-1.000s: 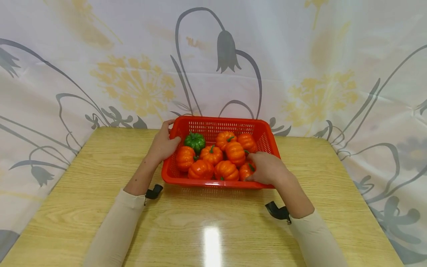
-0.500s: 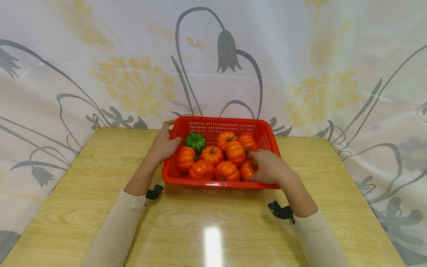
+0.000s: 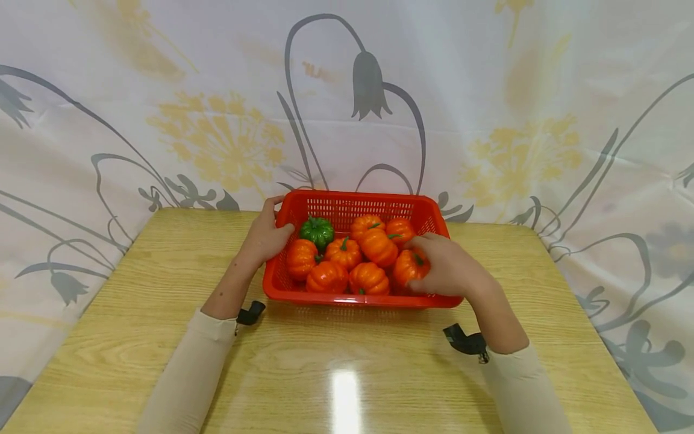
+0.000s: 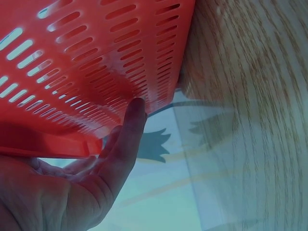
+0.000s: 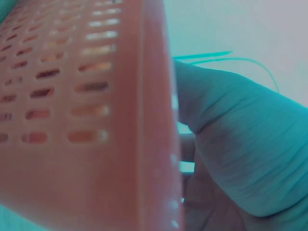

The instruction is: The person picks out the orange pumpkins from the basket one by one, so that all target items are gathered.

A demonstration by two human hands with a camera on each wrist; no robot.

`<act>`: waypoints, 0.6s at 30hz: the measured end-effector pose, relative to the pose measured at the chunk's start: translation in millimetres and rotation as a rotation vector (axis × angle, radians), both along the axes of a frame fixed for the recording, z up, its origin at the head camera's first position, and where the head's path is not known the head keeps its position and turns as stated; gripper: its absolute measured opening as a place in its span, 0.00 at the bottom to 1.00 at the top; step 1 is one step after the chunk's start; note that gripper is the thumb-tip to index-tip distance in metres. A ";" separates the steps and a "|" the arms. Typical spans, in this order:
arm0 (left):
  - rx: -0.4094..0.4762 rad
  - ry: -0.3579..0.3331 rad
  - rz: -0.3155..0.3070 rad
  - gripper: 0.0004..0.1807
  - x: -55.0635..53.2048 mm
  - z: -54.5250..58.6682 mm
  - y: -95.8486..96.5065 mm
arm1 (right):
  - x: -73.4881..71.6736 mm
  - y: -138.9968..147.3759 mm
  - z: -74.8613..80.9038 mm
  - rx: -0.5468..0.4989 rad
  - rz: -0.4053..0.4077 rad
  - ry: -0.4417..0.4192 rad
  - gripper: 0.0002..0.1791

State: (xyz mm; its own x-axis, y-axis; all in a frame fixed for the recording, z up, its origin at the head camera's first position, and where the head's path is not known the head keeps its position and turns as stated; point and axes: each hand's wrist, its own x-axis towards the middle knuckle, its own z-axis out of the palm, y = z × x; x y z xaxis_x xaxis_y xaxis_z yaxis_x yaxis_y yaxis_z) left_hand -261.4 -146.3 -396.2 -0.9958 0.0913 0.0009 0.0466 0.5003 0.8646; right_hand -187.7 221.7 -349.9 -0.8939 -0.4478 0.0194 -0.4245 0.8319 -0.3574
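A red plastic basket [image 3: 358,298] holds several orange toy pumpkins [image 3: 327,276] and one green toy pumpkin [image 3: 317,231]. My left hand [image 3: 267,237] grips the basket's left end, thumb over the rim and fingers along the outside; in the left wrist view those fingers lie against the slotted wall [image 4: 110,62]. At the right end my right hand [image 3: 447,265] reaches over the rim and holds an orange pumpkin [image 3: 410,268] between thumb and fingers. In the right wrist view the basket wall [image 5: 96,159] hides that pumpkin and the fingertips.
The basket stands near the back of a wooden table [image 3: 303,361]. Behind it hangs a flower-printed curtain [image 3: 228,132]. Black camera mounts [image 3: 466,340] stick out at both wrists.
My right hand has moved right, and the pumpkin in it has shifted right and slightly up. The orange pumpkin on top of the pile has turned. My left hand stays put.
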 end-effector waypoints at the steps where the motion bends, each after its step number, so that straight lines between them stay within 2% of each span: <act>1: -0.001 0.000 0.001 0.39 0.1 0.1 0.1 | -0.3 1.4 1.0 -0.013 0.001 -0.001 0.31; 8: 0.004 -0.003 0.001 0.39 0.5 0.2 0.0 | -2.2 7.9 7.6 -0.056 0.005 -0.003 0.34; 18: 0.001 0.002 -0.002 0.39 0.1 -0.3 -0.1 | -3.4 17.2 11.3 -0.110 -0.002 0.050 0.37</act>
